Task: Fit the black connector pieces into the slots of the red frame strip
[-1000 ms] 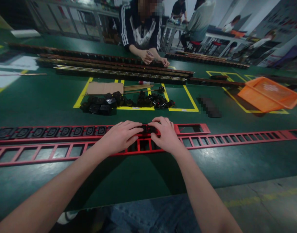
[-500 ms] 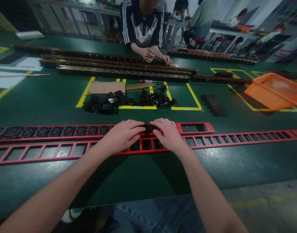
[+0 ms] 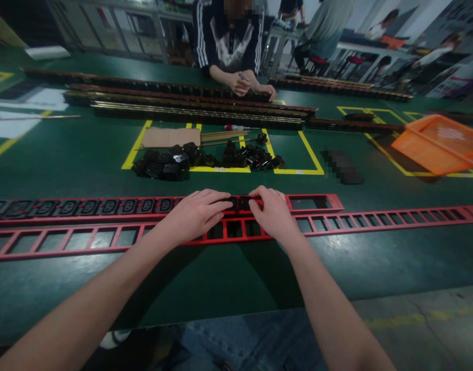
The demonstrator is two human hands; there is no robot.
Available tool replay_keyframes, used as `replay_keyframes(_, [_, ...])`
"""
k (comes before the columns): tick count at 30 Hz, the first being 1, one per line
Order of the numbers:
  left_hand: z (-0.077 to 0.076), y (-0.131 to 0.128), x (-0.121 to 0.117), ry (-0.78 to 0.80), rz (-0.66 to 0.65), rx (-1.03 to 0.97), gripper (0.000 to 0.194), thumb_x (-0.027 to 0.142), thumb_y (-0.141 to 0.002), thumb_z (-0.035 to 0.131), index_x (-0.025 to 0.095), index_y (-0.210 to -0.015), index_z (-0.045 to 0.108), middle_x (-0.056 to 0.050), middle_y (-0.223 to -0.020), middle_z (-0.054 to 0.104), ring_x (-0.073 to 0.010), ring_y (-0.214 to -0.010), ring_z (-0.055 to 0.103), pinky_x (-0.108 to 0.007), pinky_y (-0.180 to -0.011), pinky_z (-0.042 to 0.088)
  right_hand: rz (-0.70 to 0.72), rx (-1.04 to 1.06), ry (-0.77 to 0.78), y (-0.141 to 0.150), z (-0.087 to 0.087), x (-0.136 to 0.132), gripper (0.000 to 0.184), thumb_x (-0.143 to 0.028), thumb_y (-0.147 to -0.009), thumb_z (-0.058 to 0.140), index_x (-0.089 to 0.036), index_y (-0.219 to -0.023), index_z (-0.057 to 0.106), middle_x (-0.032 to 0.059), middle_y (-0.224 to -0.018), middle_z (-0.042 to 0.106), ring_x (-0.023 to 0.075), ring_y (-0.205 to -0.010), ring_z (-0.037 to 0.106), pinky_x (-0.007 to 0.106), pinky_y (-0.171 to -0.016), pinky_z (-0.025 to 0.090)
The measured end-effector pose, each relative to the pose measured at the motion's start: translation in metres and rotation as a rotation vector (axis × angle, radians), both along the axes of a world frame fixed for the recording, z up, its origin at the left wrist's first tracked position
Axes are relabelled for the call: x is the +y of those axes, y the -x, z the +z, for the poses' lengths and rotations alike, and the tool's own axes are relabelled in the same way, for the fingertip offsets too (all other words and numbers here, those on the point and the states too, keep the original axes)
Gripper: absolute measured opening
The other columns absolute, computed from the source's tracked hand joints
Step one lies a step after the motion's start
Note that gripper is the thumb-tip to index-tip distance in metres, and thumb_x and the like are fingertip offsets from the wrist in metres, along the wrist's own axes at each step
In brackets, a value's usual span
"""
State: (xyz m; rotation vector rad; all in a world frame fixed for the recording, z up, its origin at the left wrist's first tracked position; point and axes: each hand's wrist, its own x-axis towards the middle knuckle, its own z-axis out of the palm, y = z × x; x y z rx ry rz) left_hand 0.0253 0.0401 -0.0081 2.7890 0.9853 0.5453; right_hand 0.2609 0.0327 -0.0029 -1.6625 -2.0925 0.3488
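Across the green table lies a red slotted rail with black power sockets seated in a row along its left part. My left hand rests over this rail, its fingers stretched to the right and the tips on a black socket. Just right of it, my right hand is bent over the rail, thumb and forefinger apart at the edge of another black socket. Its other fingers are partly hidden. A second red rail with bare openings runs along the near side, under both wrists.
Beyond the rails lie black parts, smaller black pieces, cardboard and a screwdriver. An orange basket stands right. Long dark strips cross the table before a seated co-worker.
My right hand has shifted slightly right and its fingers have come away from the socket's middle, uncovering more of it. My left hand stays in place. The co-worker's hands have moved a little.
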Motion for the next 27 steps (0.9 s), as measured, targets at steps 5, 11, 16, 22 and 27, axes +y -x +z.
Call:
replay_keyframes(5, [-0.0010, 0.0001, 0.0006, -0.005, 0.003, 0.005, 0.033, 0.027, -0.100, 0.044, 0.020, -0.126, 0.063, -0.009, -0.138, 0.059, -0.0253, -0.119, 0.056, -0.047, -0.099, 0.051, 0.058, -0.027, -0.012, 0.0005, 0.0012, -0.0013, 0.012, -0.028, -0.092, 0.056, -0.024, -0.103, 0.061, 0.0037, -0.102, 0.070, 0.0252, -0.101, 0.061, 0.044, -0.096, 0.037])
replay_keyframes(11, [0.0011, -0.0007, -0.0004, -0.003, 0.002, 0.012, 0.033, 0.026, -0.100, 0.044, 0.020, -0.125, 0.064, -0.009, -0.137, 0.059, -0.0253, -0.120, 0.056, -0.047, -0.099, 0.050, 0.120, -0.004, -0.032, -0.0004, -0.0028, -0.0005, 0.010, -0.027, -0.094, 0.055, -0.025, -0.101, 0.063, 0.0017, -0.105, 0.071, 0.0225, -0.103, 0.061, 0.042, -0.094, 0.036])
replay_keyframes(16, [0.0008, 0.0000, -0.0003, -0.009, -0.006, 0.002, 0.033, 0.022, -0.099, 0.043, 0.020, -0.125, 0.064, -0.010, -0.136, 0.060, -0.0248, -0.119, 0.056, -0.046, -0.098, 0.051, 0.130, -0.025, -0.012, -0.0004, -0.0011, -0.0018, 0.014, -0.031, -0.093, 0.058, -0.025, -0.105, 0.062, 0.0022, -0.108, 0.070, 0.0232, -0.107, 0.060, 0.044, -0.097, 0.036])
replay_keyframes(22, [0.0025, -0.0005, -0.0011, -0.053, 0.049, 0.021, 0.037, 0.020, -0.098, 0.044, 0.018, -0.133, 0.058, -0.011, -0.132, 0.061, -0.0250, -0.115, 0.056, -0.045, -0.095, 0.051, 0.140, -0.036, -0.014, -0.0004, 0.0017, -0.0044, 0.020, -0.031, -0.093, 0.058, -0.025, -0.111, 0.063, 0.0042, -0.113, 0.068, 0.0243, -0.110, 0.059, 0.045, -0.098, 0.038])
replay_keyframes(27, [0.0057, -0.0023, -0.0018, -0.075, 0.209, 0.051, 0.032, 0.030, -0.095, 0.054, 0.016, -0.122, 0.064, -0.010, -0.111, 0.065, -0.0256, -0.099, 0.057, -0.043, -0.083, 0.051, 0.157, -0.037, -0.118, 0.0003, 0.0023, -0.0062, 0.027, -0.027, -0.092, 0.059, -0.023, -0.118, 0.064, 0.0072, -0.122, 0.063, 0.0261, -0.115, 0.054, 0.045, -0.096, 0.041])
